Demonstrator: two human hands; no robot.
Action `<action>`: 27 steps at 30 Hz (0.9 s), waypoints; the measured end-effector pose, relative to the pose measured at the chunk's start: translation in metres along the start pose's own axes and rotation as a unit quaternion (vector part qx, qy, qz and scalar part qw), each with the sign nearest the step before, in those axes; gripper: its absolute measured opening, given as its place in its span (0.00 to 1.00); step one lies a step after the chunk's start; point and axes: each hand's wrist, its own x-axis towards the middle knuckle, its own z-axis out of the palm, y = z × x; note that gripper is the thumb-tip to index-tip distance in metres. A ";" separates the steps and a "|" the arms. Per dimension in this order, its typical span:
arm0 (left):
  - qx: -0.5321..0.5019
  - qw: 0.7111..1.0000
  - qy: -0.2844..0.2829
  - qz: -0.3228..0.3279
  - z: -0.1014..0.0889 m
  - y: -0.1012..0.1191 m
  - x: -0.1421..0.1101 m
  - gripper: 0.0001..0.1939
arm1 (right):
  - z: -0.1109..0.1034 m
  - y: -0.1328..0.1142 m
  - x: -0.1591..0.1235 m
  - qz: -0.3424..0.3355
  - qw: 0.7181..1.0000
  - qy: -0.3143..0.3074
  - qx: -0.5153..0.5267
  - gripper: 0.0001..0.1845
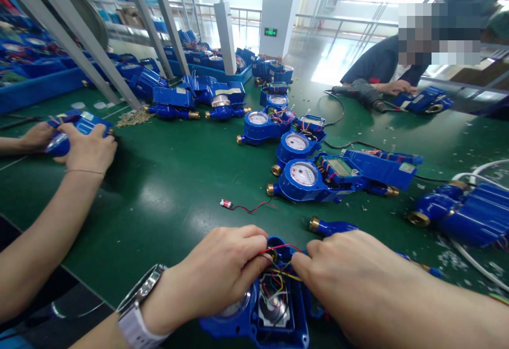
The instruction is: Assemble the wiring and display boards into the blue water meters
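Head view: left hand [225, 267] seen pinched on red wire [284, 245], apparently, above uncovered blue meter [300, 309], located between both hands. Right hand [350, 280] curled at meter's right side; whether wire is gripped can't be told. Step judged as wire sorting; light tension seems called for next, slack kept clear of meter edges.

The meter housing [248, 330] looks smooth and glossy, the tabletop [178, 184] shiny (faintly reflective), the pipe end [314, 224] brassy metal.

At least five blue meters [318, 185] with round white dials [304, 174]; one red-and-white cylindrical battery [226, 204]; one grey corded drill [366, 94].
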 end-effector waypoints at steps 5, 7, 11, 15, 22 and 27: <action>-0.029 1.000 0.005 0.006 0.001 -0.002 0.002 0.13 | 0.012 0.003 -0.002 -0.001 1.000 -0.007 -0.014 0.07; -0.043 0.999 0.010 0.011 0.003 -0.002 0.000 0.13 | 0.017 0.003 -0.006 0.009 1.000 -0.007 -0.022 0.10; -0.076 0.997 0.026 0.016 0.004 -0.006 -0.007 0.12 | 0.028 0.006 -0.019 -0.001 0.998 0.069 -0.003 0.13; -0.113 0.992 0.048 -0.011 0.000 -0.010 -0.008 0.13 | 0.028 0.008 -0.030 -0.018 0.980 0.196 -0.012 0.15; -0.078 0.996 0.025 -0.023 0.003 0.000 -0.005 0.12 | -0.002 0.008 -0.025 0.014 1.000 0.010 -0.011 0.15; -0.053 0.997 0.014 -0.052 0.004 0.007 -0.009 0.04 | -0.022 -0.003 -0.020 0.020 0.998 -0.048 -0.038 0.17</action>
